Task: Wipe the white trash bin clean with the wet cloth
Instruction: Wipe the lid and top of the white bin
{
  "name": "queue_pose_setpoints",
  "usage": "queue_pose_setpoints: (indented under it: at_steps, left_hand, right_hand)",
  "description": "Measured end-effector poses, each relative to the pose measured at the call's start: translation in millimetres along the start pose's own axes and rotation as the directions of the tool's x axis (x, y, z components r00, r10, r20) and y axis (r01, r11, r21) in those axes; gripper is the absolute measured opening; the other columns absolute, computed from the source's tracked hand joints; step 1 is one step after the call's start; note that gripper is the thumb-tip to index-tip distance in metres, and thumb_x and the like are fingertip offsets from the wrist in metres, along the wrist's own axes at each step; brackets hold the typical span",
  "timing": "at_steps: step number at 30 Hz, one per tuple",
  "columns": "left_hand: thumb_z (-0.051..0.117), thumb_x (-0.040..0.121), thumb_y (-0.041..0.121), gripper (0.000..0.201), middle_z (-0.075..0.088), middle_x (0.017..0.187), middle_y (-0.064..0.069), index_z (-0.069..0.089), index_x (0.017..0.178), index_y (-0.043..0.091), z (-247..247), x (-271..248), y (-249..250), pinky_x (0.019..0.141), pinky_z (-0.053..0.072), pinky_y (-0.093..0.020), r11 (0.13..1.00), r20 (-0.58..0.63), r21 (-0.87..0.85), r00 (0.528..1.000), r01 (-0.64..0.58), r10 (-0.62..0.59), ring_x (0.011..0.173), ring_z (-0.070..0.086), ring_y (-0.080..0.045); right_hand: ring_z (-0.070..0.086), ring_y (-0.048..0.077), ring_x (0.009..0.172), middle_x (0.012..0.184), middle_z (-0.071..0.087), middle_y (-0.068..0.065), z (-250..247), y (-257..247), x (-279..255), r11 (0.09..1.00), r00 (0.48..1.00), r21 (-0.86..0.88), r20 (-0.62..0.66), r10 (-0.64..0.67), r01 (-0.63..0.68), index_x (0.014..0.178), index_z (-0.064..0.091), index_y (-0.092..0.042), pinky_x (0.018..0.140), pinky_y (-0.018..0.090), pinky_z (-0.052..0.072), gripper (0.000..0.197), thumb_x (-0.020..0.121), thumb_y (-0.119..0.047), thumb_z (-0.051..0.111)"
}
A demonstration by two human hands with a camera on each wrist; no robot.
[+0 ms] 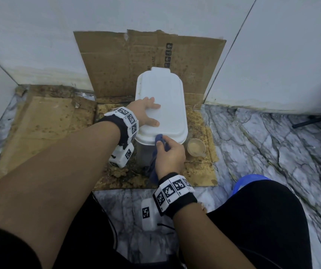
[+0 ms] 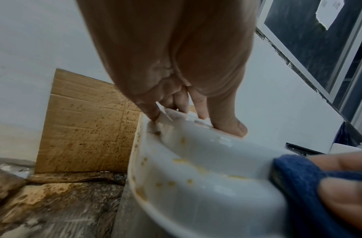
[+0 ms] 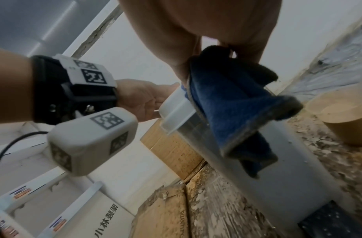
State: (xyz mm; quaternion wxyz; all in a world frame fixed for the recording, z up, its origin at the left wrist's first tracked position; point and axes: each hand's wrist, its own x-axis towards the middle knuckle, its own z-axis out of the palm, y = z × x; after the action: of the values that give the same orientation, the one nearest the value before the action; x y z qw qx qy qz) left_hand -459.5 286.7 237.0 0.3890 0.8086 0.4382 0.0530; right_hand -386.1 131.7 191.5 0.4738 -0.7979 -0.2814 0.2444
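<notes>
R hand [image 1: 170, 156] fingers [image 2: 339, 162] are clenched round a bunched dark blue terry cloth [image 1: 160, 141], pinching the top wad against the near front lip of the lid while the rest of the cloth hangs down the front of the bin. L hand [image 1: 146, 111] isn't gripping anything, fingers [image 1: 152, 105] are laid out flat on the lid's left side, thumb on top too, basically just pinning it down.

The thing being cleaned is a white plastic lidded trash bin w/ grey body [image 1: 161, 101], standing upright on stained brown cardboard sheets [image 1: 45, 121] laid on the marble floor, back up against more cardboard leaning on the wall, roughly mid of the far edge of that floor sheet. Lid's long axis runs straight away from the person, hinge tab at the far end. So the bin is directly ahead of and just under both hands, and the R hand w/ the cloth is the nearer one to the dirty bit imo. The left wrist cam shows yellowish-brown spots along the lid's curved rim [image 2: 170, 183], off to the left of where the cloth sits now, so I'd guess the next swipe needs to go leftward along that front rim.

Small tan cup of brownish liquid [image 1: 196, 147] sits just beside the bin's right front corner, easy to knock tbh.

Can't see the bin's back, right side or base properly, and whether the cloth is actually wet I can't tell.
</notes>
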Motion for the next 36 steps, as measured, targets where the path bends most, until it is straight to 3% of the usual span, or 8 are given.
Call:
queue_pose_setpoints:
  at_steps: [3,6,11,15,18,23,28,36]
  left_hand:
    - [0.075,0.081,0.028,0.071,0.015,0.160,0.006,0.043,0.143,0.027,-1,0,-1,0.120,0.008,-0.034,1.000,0.009,0.017,1.000,-0.003,0.002,0.148,0.005,-0.011]
    - [0.074,0.082,0.029,0.070,0.013,0.161,0.006,0.042,0.144,0.029,0,0,-2,0.120,0.007,-0.035,1.000,0.021,0.028,1.000,0.005,-0.005,0.149,0.004,-0.012]
    - [0.070,0.085,0.028,0.068,0.011,0.161,0.006,0.038,0.146,0.029,-3,-1,0,0.120,0.005,-0.034,0.998,0.042,0.056,0.999,0.013,-0.016,0.149,0.003,-0.012]
    - [0.070,0.086,0.026,0.068,0.011,0.161,0.005,0.038,0.146,0.028,-5,1,0,0.119,0.004,-0.032,0.998,0.062,0.057,0.998,0.003,-0.006,0.149,0.003,-0.011]
    - [0.071,0.085,0.023,0.068,0.013,0.161,0.005,0.040,0.145,0.027,-5,1,-2,0.117,0.005,-0.029,0.999,0.062,0.033,0.998,-0.005,0.003,0.148,0.004,-0.011]
    - [0.072,0.084,0.023,0.069,0.015,0.160,0.005,0.040,0.145,0.028,-4,3,-4,0.118,0.006,-0.030,1.000,0.047,0.020,0.999,0.001,-0.002,0.148,0.006,-0.012]
    - [0.073,0.083,0.023,0.068,0.016,0.160,0.005,0.042,0.144,0.029,-1,5,-6,0.118,0.007,-0.031,1.000,0.027,0.019,1.000,-0.005,0.004,0.148,0.007,-0.011]
    - [0.072,0.084,0.020,0.067,0.016,0.160,0.006,0.042,0.143,0.029,-4,4,-7,0.119,0.006,-0.033,1.000,0.028,0.001,1.000,0.005,-0.005,0.148,0.006,-0.011]
  right_hand:
    - [0.058,0.019,0.110,0.118,0.062,0.005,9,-4,-2,1.000,0.998,-0.024,0.064,-0.014,0.016,0.120,0.066,-0.022,0.097,0.028,0.045,0.032,0.089,-0.029,0.062]
    - [0.059,0.023,0.106,0.115,0.062,0.008,16,-10,-5,0.996,0.988,-0.069,0.145,-0.049,0.059,0.117,0.068,-0.024,0.093,0.025,0.044,0.029,0.089,-0.023,0.061]
    - [0.058,0.022,0.102,0.114,0.059,0.006,24,-23,-11,0.979,0.932,-0.120,0.344,-0.116,0.166,0.110,0.070,-0.028,0.096,0.025,0.041,0.028,0.088,-0.019,0.057]
    - [0.043,0.007,0.088,0.105,0.050,0.001,-17,-13,-8,0.969,0.974,-0.164,0.163,-0.158,0.184,0.113,0.068,-0.024,0.080,0.008,0.027,0.026,0.090,-0.016,0.059]
    - [0.043,0.004,0.083,0.104,0.047,-0.001,-47,-2,4,0.979,0.991,-0.155,0.010,-0.131,0.131,0.110,0.066,-0.024,0.082,0.015,0.034,0.023,0.090,-0.015,0.060]
    - [0.048,0.010,0.086,0.100,0.045,-0.003,-38,1,12,0.958,0.986,-0.235,0.038,-0.160,0.165,0.107,0.068,-0.027,0.079,0.022,0.039,0.020,0.091,-0.018,0.059]
    - [0.051,0.023,0.094,0.103,0.046,0.003,-20,1,8,0.939,0.980,-0.281,0.062,-0.188,0.198,0.109,0.070,-0.026,0.087,0.034,0.047,0.024,0.091,-0.018,0.056]
    - [0.046,0.029,0.099,0.107,0.039,0.003,5,-28,-11,0.858,0.954,-0.426,0.216,-0.209,0.285,0.110,0.067,-0.027,0.087,0.033,0.043,0.029,0.093,-0.015,0.047]
